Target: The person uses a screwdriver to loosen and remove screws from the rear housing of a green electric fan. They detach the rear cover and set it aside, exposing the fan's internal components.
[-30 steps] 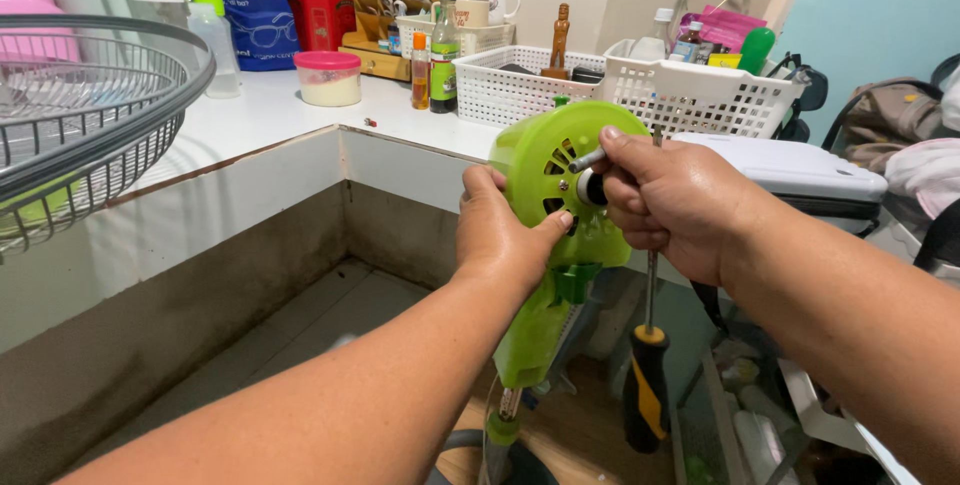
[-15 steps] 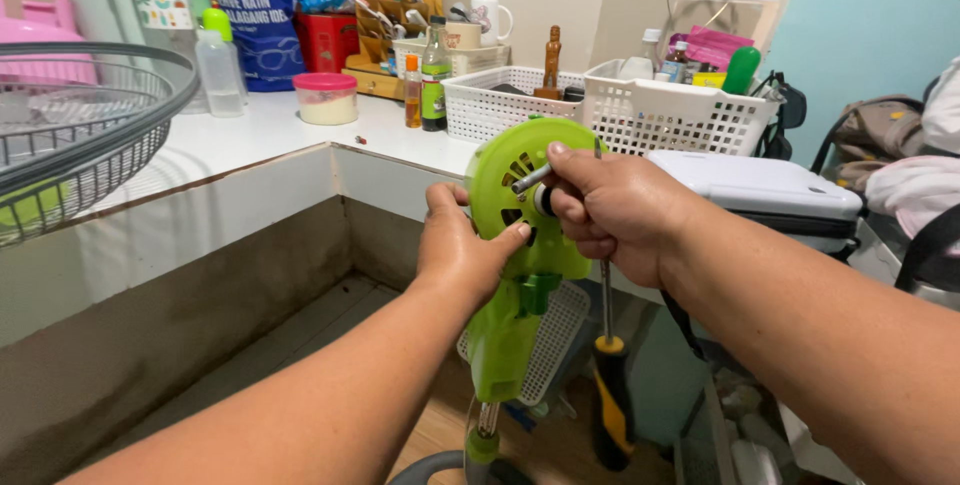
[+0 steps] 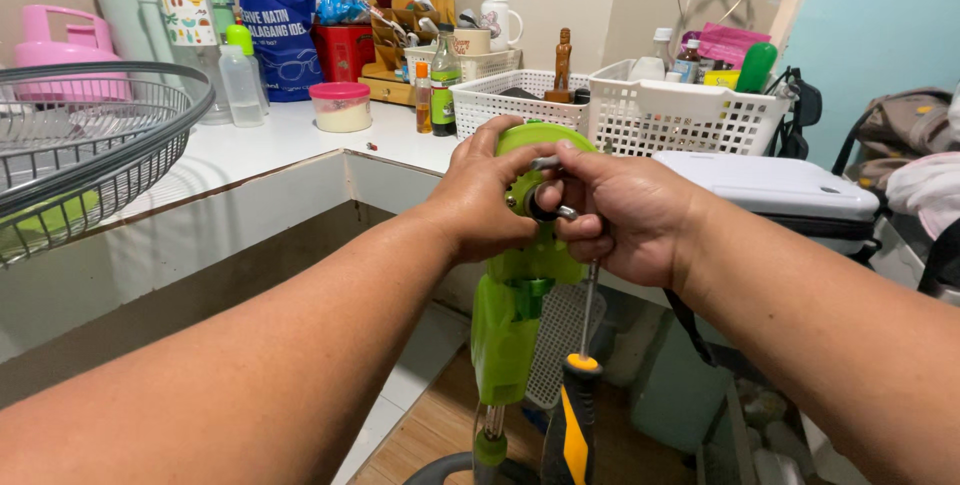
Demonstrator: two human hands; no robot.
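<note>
A lime-green fan motor housing point(image 3: 528, 275) stands on its green neck in front of me. My left hand point(image 3: 478, 195) wraps over the housing's front face, its fingers reaching the centre. My right hand point(image 3: 622, 213) is closed at the right side of the housing, thumb and fingers pinching at the black ring point(image 3: 543, 209) around the metal shaft. The same hand keeps a screwdriver tucked in its palm. Its metal blade runs down from the fist, and the black-and-yellow handle point(image 3: 570, 427) hangs below. Most of the housing's front is hidden by both hands.
A grey wire fan guard point(image 3: 95, 150) lies on the white counter point(image 3: 275, 140) at left. Bottles point(image 3: 444, 70), a pink-lidded tub point(image 3: 340, 105) and two white plastic baskets point(image 3: 685, 110) crowd the counter's back. A white case point(image 3: 770, 185) sits at right.
My left hand has slid from the housing's left edge onto its front face. My right hand has closed in on the shaft, and the screwdriver hangs lower and nearer the middle.
</note>
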